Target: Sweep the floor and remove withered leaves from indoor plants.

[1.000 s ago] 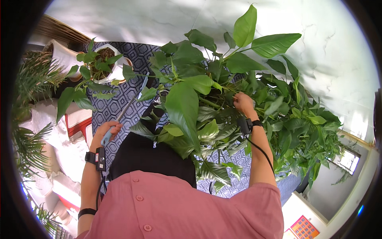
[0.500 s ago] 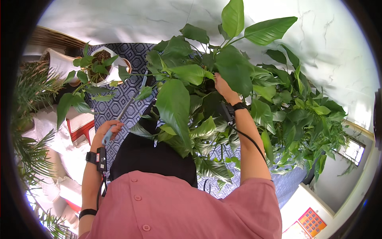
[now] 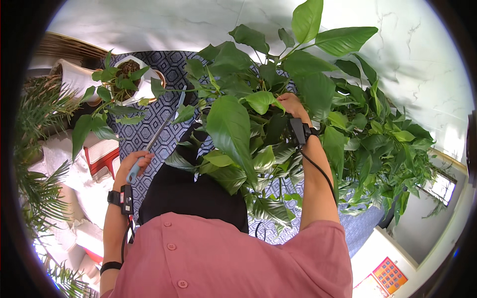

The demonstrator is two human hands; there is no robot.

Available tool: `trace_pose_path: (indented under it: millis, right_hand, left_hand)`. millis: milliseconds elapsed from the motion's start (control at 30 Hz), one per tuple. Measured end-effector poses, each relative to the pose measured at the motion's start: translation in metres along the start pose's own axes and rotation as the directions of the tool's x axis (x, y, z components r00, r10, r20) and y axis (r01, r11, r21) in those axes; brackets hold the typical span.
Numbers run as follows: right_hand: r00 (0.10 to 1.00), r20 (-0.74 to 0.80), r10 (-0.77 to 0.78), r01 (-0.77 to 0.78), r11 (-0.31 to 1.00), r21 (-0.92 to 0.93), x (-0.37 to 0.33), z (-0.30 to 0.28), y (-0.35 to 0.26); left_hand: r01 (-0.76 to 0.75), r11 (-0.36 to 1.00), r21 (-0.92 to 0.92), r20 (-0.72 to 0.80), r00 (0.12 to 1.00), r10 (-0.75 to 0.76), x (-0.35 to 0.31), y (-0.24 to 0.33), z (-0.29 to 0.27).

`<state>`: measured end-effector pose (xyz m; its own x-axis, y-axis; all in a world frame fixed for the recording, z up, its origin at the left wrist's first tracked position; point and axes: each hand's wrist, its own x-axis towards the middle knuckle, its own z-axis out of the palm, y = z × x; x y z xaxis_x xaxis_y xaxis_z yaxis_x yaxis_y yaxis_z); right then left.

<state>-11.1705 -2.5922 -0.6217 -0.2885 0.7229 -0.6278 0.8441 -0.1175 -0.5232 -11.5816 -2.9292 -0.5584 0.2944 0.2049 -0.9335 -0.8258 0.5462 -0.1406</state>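
My left hand [image 3: 135,164] is closed around the pale blue handle of a long, thin metal tool [image 3: 161,130]. Its shaft slants up and away over the patterned floor, its far end close to the foliage; what kind of tool it is I cannot tell. A big leafy green plant [image 3: 228,126] fills the middle. In among its leaves, my right hand [image 3: 294,107] has its fingers bent and pinched at the tip of a bright green leaf [image 3: 261,102]. Leaves partly hide those fingertips. Both wrists carry black strapped devices with cables.
A trailing plant in a white pot [image 3: 144,87] stands at the far left, beside another white planter [image 3: 77,82]. Palm fronds [image 3: 42,119] and a red-framed item [image 3: 103,158] lie along the left. More dense foliage [image 3: 382,144] spreads right, below a pale marbled wall [image 3: 397,49].
My right hand has shifted to the right, and the middle plant's leaves have swung right with it. The bright leaf has turned. My left hand and the tool have hardly moved.
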Motion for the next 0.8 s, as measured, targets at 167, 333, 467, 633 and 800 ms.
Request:
trace_pose_path:
  millis: [167,333,467,633,800]
  right_hand:
    - [0.990,-0.003,-0.144,0.141,0.968,-0.210,-0.002,0.015,0.001]
    - [0.606,-0.420,-0.675,0.638,0.728,-0.251,-0.030,0.026,0.004]
    - [0.634,-0.547,-0.547,0.577,0.805,-0.137,-0.029,0.019,-0.049]
    - [0.897,0.257,-0.360,0.398,0.910,-0.116,0.028,0.022,-0.077]
    - [0.706,0.053,-0.706,0.708,0.705,-0.037,0.077,0.043,0.031]
  left_hand:
    - [0.027,1.000,0.014,0.019,0.999,-0.027,-0.002,0.005,0.007]
    - [-0.009,1.000,-0.004,0.027,1.000,0.009,0.000,0.005,0.002]
    - [-0.029,1.000,-0.004,0.050,0.998,0.029,0.000,0.004,-0.002]
    - [-0.057,0.994,0.095,-0.005,0.998,0.058,-0.006,0.004,0.011]
    - [-0.058,0.991,0.117,0.012,0.998,0.057,-0.011,0.013,0.020]
